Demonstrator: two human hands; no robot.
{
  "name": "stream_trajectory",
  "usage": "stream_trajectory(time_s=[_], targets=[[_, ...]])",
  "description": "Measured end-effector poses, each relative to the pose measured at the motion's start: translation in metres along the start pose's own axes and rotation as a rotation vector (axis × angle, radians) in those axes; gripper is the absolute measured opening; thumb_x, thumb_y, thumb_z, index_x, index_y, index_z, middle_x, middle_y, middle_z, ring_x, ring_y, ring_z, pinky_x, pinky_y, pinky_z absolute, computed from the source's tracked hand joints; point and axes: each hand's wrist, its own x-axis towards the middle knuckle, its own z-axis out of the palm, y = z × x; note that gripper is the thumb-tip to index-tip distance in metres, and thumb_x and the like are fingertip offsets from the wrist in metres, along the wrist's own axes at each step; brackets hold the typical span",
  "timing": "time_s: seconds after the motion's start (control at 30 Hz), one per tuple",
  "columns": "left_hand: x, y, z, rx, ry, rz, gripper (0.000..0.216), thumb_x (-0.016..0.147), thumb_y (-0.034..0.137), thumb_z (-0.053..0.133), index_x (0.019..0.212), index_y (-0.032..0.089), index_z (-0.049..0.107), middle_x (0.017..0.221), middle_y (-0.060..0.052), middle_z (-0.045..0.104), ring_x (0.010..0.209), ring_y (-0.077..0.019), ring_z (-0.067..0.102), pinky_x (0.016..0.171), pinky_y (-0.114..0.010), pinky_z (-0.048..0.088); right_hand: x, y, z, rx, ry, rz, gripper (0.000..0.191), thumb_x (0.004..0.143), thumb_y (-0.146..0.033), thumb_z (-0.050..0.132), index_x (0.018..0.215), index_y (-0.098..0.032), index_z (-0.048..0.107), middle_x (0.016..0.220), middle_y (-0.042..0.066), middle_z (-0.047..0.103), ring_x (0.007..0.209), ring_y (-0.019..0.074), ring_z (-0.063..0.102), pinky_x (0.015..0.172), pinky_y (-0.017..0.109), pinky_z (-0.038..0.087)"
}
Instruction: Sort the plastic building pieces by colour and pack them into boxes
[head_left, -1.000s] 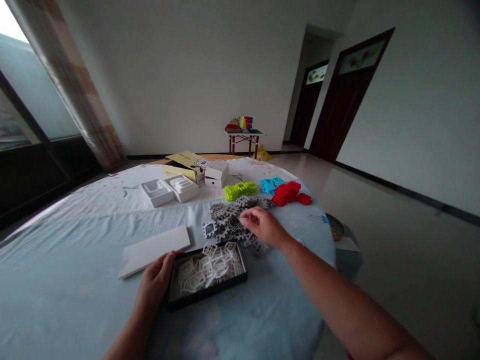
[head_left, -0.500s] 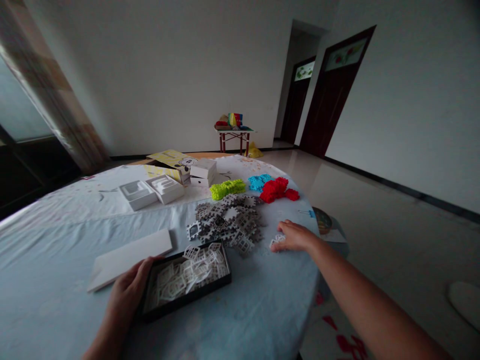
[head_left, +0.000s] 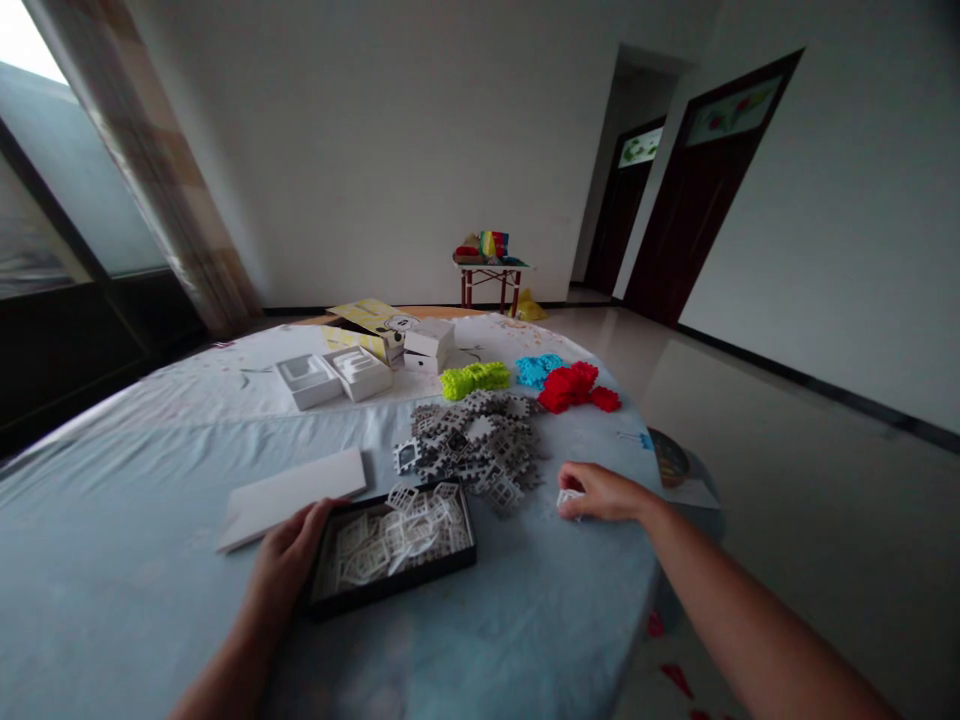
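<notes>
Pinching a small white piece [head_left: 568,497] in closed right hand [head_left: 600,491] fingers near the table edge [head_left: 637,600], it could drop off, while the left hand [head_left: 289,555] grips the black tray [head_left: 390,590] wall.

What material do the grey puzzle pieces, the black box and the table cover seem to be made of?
Grey puzzle pieces: probably foam or soft plastic, matte; thick flat tiles with toothed edges and no shine. Black box: likely cardboard, matte; thin straight walls. Table cover: pale blue cloth; soft folds and wrinkles show in it.
</notes>
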Motion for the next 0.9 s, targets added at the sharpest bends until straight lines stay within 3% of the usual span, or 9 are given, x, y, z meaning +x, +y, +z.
stream_trajectory(time_s=[0.1, 0.2, 0.33, 0.43, 0.5, 0.67, 0.8, 0.9], targets=[[-0.001, 0.001, 0.001, -0.001, -0.006, -0.007, 0.042, 0.058, 0.058, 0.061, 0.067, 0.018, 0.071, 0.063, -0.004, 0.071, 0.064, -0.0236, 0.065, 0.058, -0.026, 0.053, 0.001, -0.022, -0.001, 0.148, -0.016, -0.040, 0.027, 0.065, -0.030, 0.065, 0.080, -0.017, 0.047, 0.067, -0.005, 0.047, 0.055, 0.0077, 0.042, 0.040, 0.015, 0.031], [-0.001, 0.001, 0.001, 0.011, -0.001, 0.003, 0.046, 0.057, 0.062, 0.059, 0.067, 0.018, 0.071, 0.061, -0.004, 0.071, 0.063, -0.0238, 0.065, 0.056, -0.027, 0.052, 0.010, -0.064, 0.005, 0.280, 0.008, -0.172, 0.033, 0.065, -0.036, 0.068, 0.082, -0.016, 0.048, 0.068, -0.004, 0.047, 0.055, 0.0073, 0.043, 0.040, 0.015, 0.034], [0.000, -0.002, 0.001, 0.057, 0.021, 0.040, 0.053, 0.057, 0.067, 0.056, 0.068, 0.017, 0.071, 0.063, -0.006, 0.071, 0.065, -0.0240, 0.065, 0.057, -0.028, 0.052, 0.028, -0.127, 0.033, 0.350, -0.024, -0.342, 0.038, 0.061, -0.040, 0.073, 0.084, -0.017, 0.053, 0.069, -0.004, 0.049, 0.058, 0.0079, 0.044, 0.041, 0.015, 0.036], [0.000, -0.005, 0.001, 0.065, 0.015, 0.035, 0.058, 0.057, 0.068, 0.054, 0.072, 0.015, 0.071, 0.065, -0.007, 0.071, 0.065, -0.0238, 0.065, 0.058, -0.028, 0.052, 0.039, -0.159, 0.058, 0.371, -0.105, -0.416, 0.039, 0.063, -0.042, 0.072, 0.090, -0.017, 0.057, 0.072, -0.003, 0.052, 0.062, 0.0097, 0.049, 0.046, 0.017, 0.041], [0.000, -0.006, 0.001, 0.062, 0.006, 0.033, 0.060, 0.058, 0.069, 0.053, 0.074, 0.014, 0.071, 0.065, -0.007, 0.071, 0.064, -0.0236, 0.064, 0.058, -0.028, 0.051, 0.047, -0.169, 0.069, 0.338, -0.105, -0.476, 0.035, 0.067, -0.040, 0.070, 0.092, -0.017, 0.060, 0.074, -0.001, 0.056, 0.066, 0.0108, 0.053, 0.054, 0.020, 0.045], [0.000, -0.008, 0.000, 0.065, -0.013, 0.046, 0.058, 0.060, 0.067, 0.053, 0.075, 0.014, 0.072, 0.066, -0.006, 0.071, 0.068, -0.0241, 0.064, 0.063, -0.029, 0.051, 0.069, -0.170, 0.084, 0.025, 0.106, -0.604, 0.021, 0.075, -0.025, 0.065, 0.094, -0.015, 0.064, 0.087, 0.004, 0.064, 0.078, 0.0131, 0.058, 0.073, 0.025, 0.045], [0.000, -0.008, 0.000, 0.031, -0.028, 0.044, 0.055, 0.061, 0.064, 0.054, 0.077, 0.014, 0.072, 0.069, -0.006, 0.071, 0.072, -0.0247, 0.064, 0.066, -0.030, 0.050, 0.083, -0.167, 0.095, -0.215, 0.131, -0.669, 0.025, 0.072, -0.020, 0.068, 0.096, -0.015, 0.066, 0.094, 0.007, 0.065, 0.092, 0.0174, 0.057, 0.085, 0.030, 0.041], [0.001, -0.010, 0.000, 0.019, -0.022, 0.024, 0.054, 0.061, 0.063, 0.055, 0.077, 0.014, 0.072, 0.070, -0.006, 0.071, 0.073, -0.0247, 0.063, 0.068, -0.030, 0.049, 0.082, -0.165, 0.098, -0.259, 0.141, -0.692, 0.020, 0.072, -0.016, 0.067, 0.091, -0.016, 0.067, 0.088, 0.006, 0.066, 0.089, 0.0176, 0.057, 0.084, 0.029, 0.041]])
